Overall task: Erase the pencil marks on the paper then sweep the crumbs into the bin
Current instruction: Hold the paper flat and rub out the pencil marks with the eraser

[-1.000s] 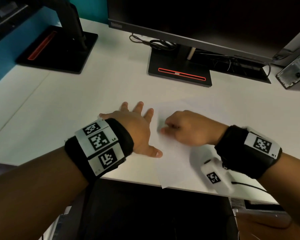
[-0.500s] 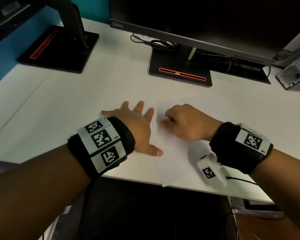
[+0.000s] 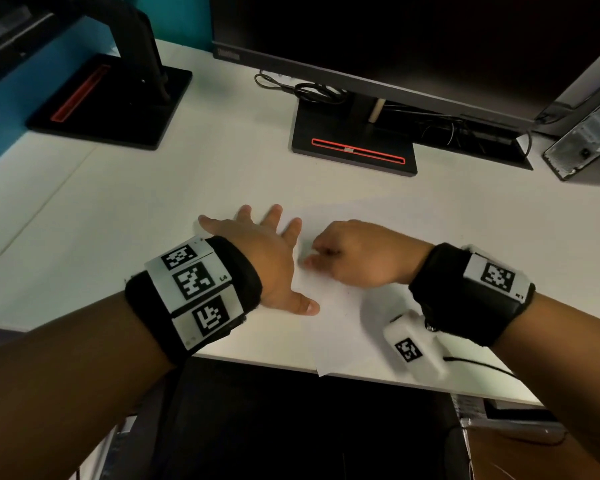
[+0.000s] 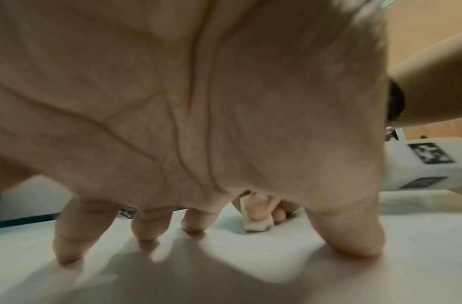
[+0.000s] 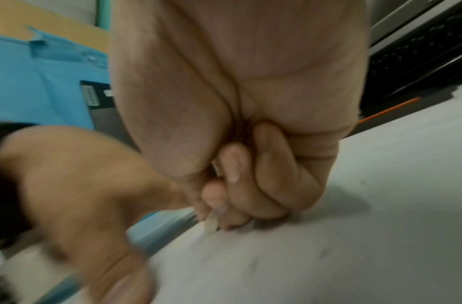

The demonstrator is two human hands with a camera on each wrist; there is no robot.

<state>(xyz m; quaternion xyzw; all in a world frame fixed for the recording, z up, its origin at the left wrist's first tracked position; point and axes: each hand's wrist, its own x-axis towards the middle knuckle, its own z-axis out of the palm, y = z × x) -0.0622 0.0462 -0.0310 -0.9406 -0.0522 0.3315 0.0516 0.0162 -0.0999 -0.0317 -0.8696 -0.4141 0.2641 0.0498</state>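
A white sheet of paper (image 3: pixel 340 327) lies on the white desk (image 3: pixel 146 216), its near corner hanging over the front edge. My left hand (image 3: pixel 257 251) is spread flat, fingers straight, pressing the paper's left side. My right hand (image 3: pixel 354 254) is curled over the paper just right of it, pinching a small pale eraser (image 4: pixel 257 223) whose lower end touches the sheet. In the right wrist view the eraser (image 5: pixel 211 225) pokes out below the fingertips. Faint grey pencil marks (image 5: pixel 323 252) show on the paper (image 5: pixel 328 246). No bin is in view.
A monitor stand (image 3: pixel 354 147) with a red stripe sits behind the paper, cables beside it. A second black stand (image 3: pixel 108 102) is at the back left. A computer case (image 3: pixel 586 143) stands at the back right. Below the desk edge is dark space.
My right hand with the eraser has slid back and forth a little over the paper, now slightly nearer my left hand. The left hand stays pressed in place.
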